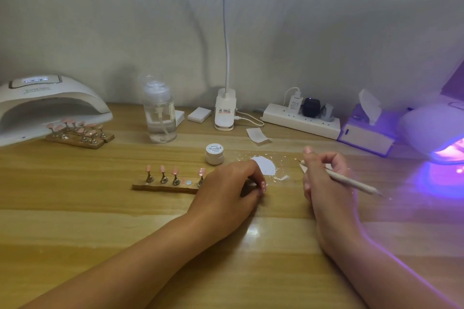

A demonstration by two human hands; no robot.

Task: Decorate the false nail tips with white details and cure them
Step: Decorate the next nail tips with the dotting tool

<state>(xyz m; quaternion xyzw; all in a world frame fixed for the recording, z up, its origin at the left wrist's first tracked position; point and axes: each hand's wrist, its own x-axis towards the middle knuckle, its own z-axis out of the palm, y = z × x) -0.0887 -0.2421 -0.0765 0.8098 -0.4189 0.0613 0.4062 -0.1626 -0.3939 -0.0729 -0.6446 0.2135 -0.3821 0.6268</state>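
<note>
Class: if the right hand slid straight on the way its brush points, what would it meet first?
Probably the far edge of the white patch, just beyond the right hand's brush; height is unclear, so it might skim past toward the small jar.

A home nail-art desk (100, 221), with curing lamp (50, 105), tip stand (165, 187) and power strip (301, 121).

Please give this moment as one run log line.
left hand: pinches pink nail tip | right hand: holds detail brush, apart from it | gel jar: lid on | curing lamp at right: lit purple
</note>
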